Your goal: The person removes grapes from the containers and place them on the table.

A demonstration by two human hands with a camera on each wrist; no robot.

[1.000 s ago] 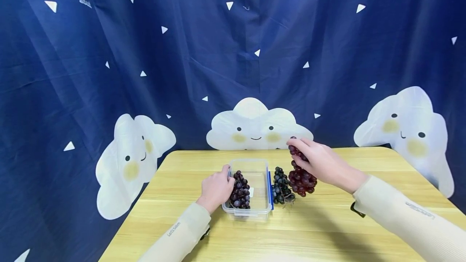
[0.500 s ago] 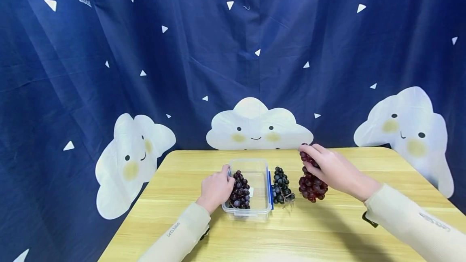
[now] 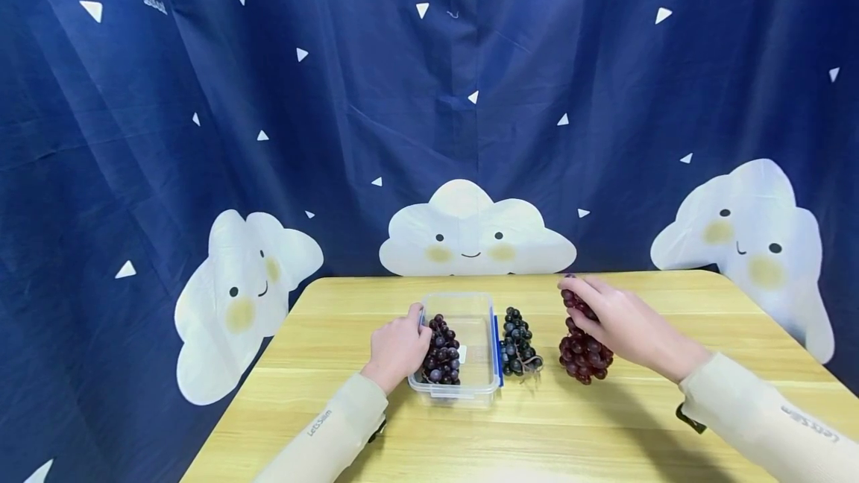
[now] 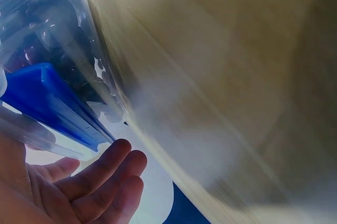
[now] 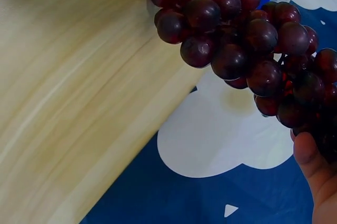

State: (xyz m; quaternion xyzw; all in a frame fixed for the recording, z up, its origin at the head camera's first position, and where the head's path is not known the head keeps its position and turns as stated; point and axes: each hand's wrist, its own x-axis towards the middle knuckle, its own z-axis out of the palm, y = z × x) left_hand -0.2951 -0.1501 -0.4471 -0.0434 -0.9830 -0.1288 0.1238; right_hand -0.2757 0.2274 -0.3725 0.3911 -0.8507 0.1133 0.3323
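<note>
In the head view my right hand (image 3: 627,326) grips a dark red bunch of grapes (image 3: 585,355) by its upper end, and the bunch hangs over the right part of the table. Its round berries (image 5: 231,61) fill much of the right wrist view, the thumb against them. My left hand (image 3: 399,347) holds the left wall of a clear plastic food container (image 3: 479,387). Close beside its fingers (image 4: 105,169) is a blue latch flap (image 4: 52,108). A purple-black grape bunch (image 3: 443,352) lies along the left inside of the container. Another black bunch (image 3: 517,341) rests on the table to its right.
The light wood table (image 3: 537,438) carries everything. A blue latch flap (image 3: 498,352) sticks out from the container's right side, close to the black bunch. Behind the table hangs a navy curtain (image 3: 349,133) with white clouds.
My right hand has moved right and slightly down toward the person with the red grapes, away from the black bunch. The left hand and the container have stayed put.
</note>
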